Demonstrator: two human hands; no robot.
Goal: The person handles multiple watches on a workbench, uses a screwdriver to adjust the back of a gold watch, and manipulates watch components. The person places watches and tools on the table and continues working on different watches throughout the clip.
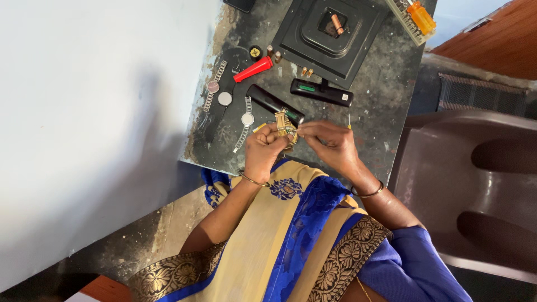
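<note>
The gold watch (286,127) sits pinched between both hands just above the near edge of the worn dark table (386,89), right over the person's lap. The left hand (264,150) is curled tight around the lower part of its band, thumb and fingers clamped, so that hand is doing the holding. The right hand (330,142) comes in from the right with fingertips drawn together at the watch's upper edge; a thin yellow-tipped tool (349,121) pokes up behind those fingers, though whether they actually grip it I cannot tell.

By the look of it this is a small, light piece, rigid at the case and loose and jointed along the metal band, so the band will flop if only the case is held. Polished metal like that is likely slippery, and the face is probably the fragile part. The safe hold, I judge, is the one shown: band wrapped in one fist, edges of the case nipped by the other fingertips, keeping off the face.

On the table to the far left lie three more wristwatches (225,98), side by side. Just beyond the hands rests a black oblong case (275,104), and further right a black tester with a green window (321,92). A red cone-shaped piece (253,69) lies far left of centre, a square black tray (330,33) at the far side. A brown plastic chair (475,184) stands to the right.
</note>
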